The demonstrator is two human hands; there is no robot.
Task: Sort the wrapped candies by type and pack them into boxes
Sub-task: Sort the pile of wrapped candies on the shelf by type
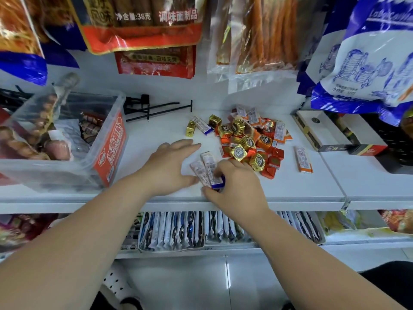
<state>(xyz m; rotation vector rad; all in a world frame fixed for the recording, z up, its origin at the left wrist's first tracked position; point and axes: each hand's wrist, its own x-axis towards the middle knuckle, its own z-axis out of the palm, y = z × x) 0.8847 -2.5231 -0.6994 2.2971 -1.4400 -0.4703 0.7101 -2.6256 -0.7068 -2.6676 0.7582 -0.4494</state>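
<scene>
My right hand (237, 186) pinched the near ends of the bars (206, 168), which lay on the shelf (156, 135) with long axes pointing away from me, left hand (172, 166) flat and spread just beside them, pile (250, 139) just beyond.

Bare forearms (89, 231), left hand (168, 166), right hand (238, 186); dark garment (384, 285) below.

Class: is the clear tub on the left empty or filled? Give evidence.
Partly filled: wrapped snacks lie inside the clear tub.
</scene>
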